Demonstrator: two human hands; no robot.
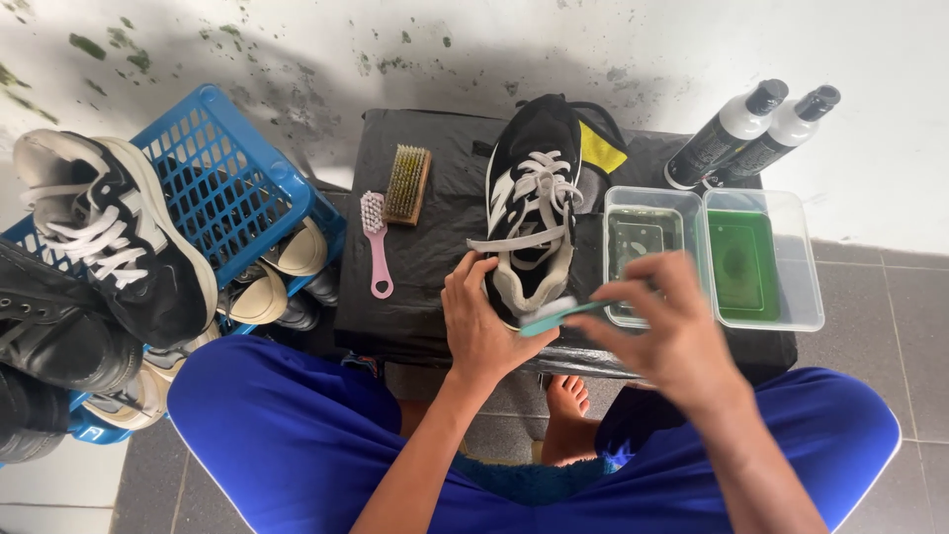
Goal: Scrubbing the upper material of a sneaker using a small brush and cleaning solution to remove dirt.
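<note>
A black sneaker [534, 213] with white laces and a pale sole lies on a black plastic-covered stand [435, 247], heel toward me. My left hand [481, 321] grips the sneaker's heel from the left side. My right hand [672, 331], blurred by motion, holds a teal-handled brush [559, 314] whose bristle end touches the heel of the sneaker.
A wooden brush [406, 184] and a pink brush [376, 245] lie left of the sneaker. Two clear tubs [761, 259] with greenish liquid sit at right, two spray bottles [751, 133] behind them. A blue basket [222, 188] of shoes stands at left. My bare foot [566, 400] rests below.
</note>
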